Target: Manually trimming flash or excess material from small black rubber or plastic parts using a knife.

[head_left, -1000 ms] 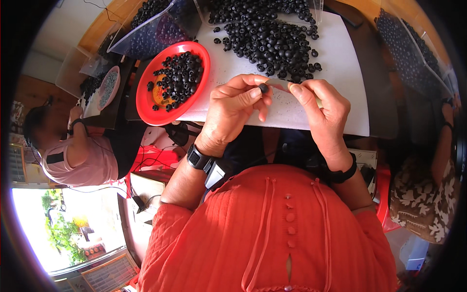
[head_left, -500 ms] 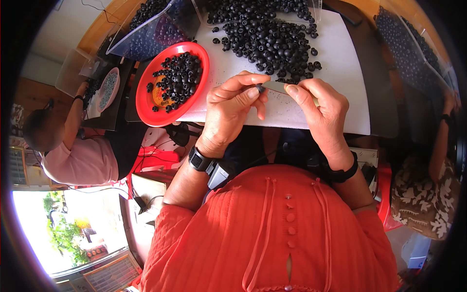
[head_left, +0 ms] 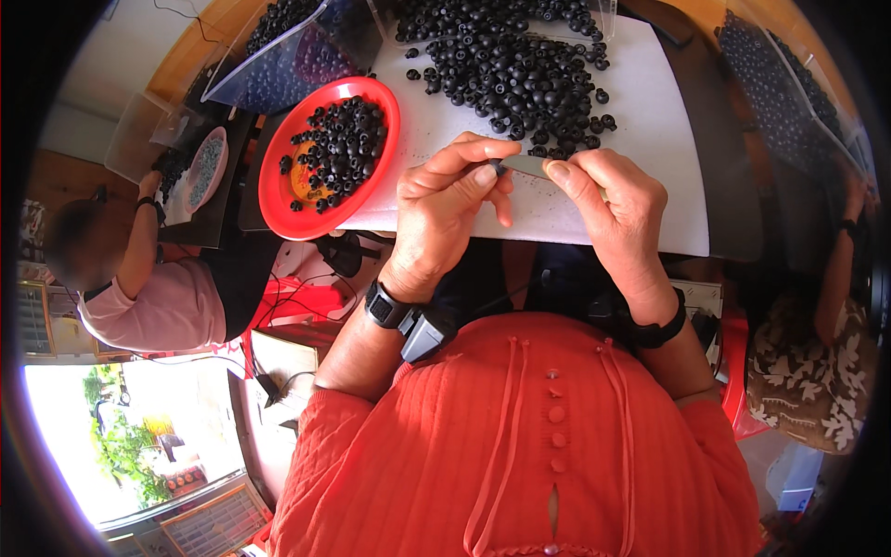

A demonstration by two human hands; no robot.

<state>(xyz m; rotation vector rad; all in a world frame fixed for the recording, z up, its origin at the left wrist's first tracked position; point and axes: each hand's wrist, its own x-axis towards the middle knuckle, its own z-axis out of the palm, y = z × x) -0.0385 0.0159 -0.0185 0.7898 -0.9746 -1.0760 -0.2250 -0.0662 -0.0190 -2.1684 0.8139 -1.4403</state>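
Observation:
Between the thumb and fingers of my left hand (head_left: 443,200) is a small round black part (head_left: 497,168), partly covered by the fingertips. My right hand (head_left: 613,200) pinches a thin flat grey blade (head_left: 525,165), and the blade's tip meets the black part. Just beyond my hands a heap of the same black parts (head_left: 529,88), many with a hole in them, spreads over a white board (head_left: 654,121). To the left of my left hand, a red plate (head_left: 275,206) holds more black parts.
Clear plastic bins with black parts stand at the back left (head_left: 278,79) and back middle (head_left: 608,20). At the left a co-worker (head_left: 158,306) reaches toward a pink bowl (head_left: 219,148). Another person (head_left: 807,371) sits at the right by a further bin (head_left: 789,93).
The blade in my right hand has turned so its flat side shows more. Both hands stay nearly in place. The co-worker at the left has shifted an arm slightly.

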